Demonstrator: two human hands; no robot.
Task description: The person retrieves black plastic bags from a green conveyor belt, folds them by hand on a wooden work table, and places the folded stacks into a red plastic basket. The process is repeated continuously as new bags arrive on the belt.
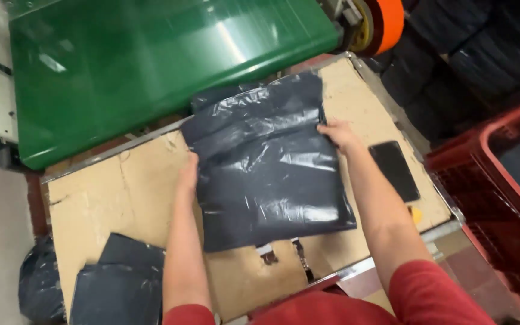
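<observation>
A stack of shiny black plastic bags [266, 162] lies flat on a cardboard-covered table [115, 192]. My left hand [188, 174] presses against the stack's left edge, fingers tucked at the side. My right hand [338, 133] grips the right edge near the top. Both arms wear red sleeves. The far end of the stack reaches toward a green conveyor belt [151, 66].
A black phone [394, 170] lies on the cardboard right of the stack. Folded black bags [118, 283] sit at the table's near left corner. A red plastic crate [501, 180] stands on the right. An orange roller [386, 21] is at the belt's end.
</observation>
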